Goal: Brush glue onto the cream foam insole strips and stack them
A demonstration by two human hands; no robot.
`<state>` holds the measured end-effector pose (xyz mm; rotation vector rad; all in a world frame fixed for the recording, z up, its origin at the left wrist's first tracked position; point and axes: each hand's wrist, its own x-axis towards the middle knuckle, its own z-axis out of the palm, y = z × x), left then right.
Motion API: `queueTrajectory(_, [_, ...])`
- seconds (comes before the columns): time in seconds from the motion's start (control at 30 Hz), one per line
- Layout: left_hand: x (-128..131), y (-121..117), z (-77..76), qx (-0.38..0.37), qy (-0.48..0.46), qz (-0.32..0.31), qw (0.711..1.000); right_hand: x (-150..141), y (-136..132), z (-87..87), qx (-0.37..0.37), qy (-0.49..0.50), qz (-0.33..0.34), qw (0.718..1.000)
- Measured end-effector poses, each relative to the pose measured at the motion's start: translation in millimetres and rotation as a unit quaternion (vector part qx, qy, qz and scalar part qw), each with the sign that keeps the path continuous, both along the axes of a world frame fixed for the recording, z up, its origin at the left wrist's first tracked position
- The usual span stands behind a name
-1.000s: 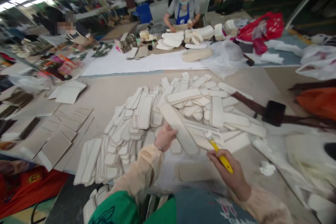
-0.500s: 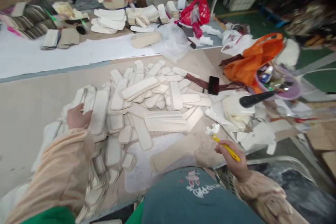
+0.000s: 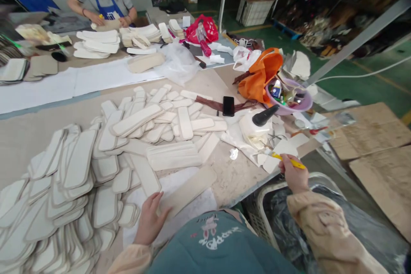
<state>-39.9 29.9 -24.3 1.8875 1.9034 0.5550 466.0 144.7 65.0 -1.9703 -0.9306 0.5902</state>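
My left hand (image 3: pixel 151 219) rests at the near left end of a long beige strip (image 3: pixel 192 188), fingers and thumb apart. This strip lies over white paper (image 3: pixel 205 200) at the table's front edge. My right hand (image 3: pixel 293 174) is closed around the yellow handle of a brush (image 3: pixel 298 164), whose tip points left over pale scraps (image 3: pixel 272 162). A small white crumpled lump (image 3: pixel 234 153) sits on the table left of the brush. Left of my left hand, many overlapping off-white rounded pads (image 3: pixel 78 158) are heaped, with a stack of long pale strips (image 3: pixel 173 155) beyond.
Behind the scraps stands a white container (image 3: pixel 255 127) with a black stick-like object (image 3: pixel 265 115). A phone (image 3: pixel 228 106), orange bag (image 3: pixel 261 78) and purple basin (image 3: pixel 305 105) lie farther back. A lined basket (image 3: pixel 265 209) is below the right edge. A co-worker (image 3: pixel 107 6) handles a piece across the table.
My left hand has left the pad heap and come right and nearer, onto the beige strip. My right hand has carried the brush away from the white lump toward the scraps. The view has turned right.
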Motion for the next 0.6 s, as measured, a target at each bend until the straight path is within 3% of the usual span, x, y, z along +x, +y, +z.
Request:
queueTrajectory(0.17, [16.9, -22.8, -2.0, -0.057, 0.02, -0.023, 0.998, 16.5, 28.9, -13.1, -0.046, -0.031, 0.046, 0.997])
queueTrajectory(0.43, [25.5, -27.9, -7.6, -0.077, 0.054, -0.002, 0.996, 33.5, 59.6, -41.8, -0.129, -0.091, 0.16, 0.974])
queueTrajectory(0.6, [27.9, -30.6, -11.5, -0.079, 0.068, 0.02, 0.994, 40.2, 64.5, -40.4, -0.146, -0.096, 0.192, 0.966])
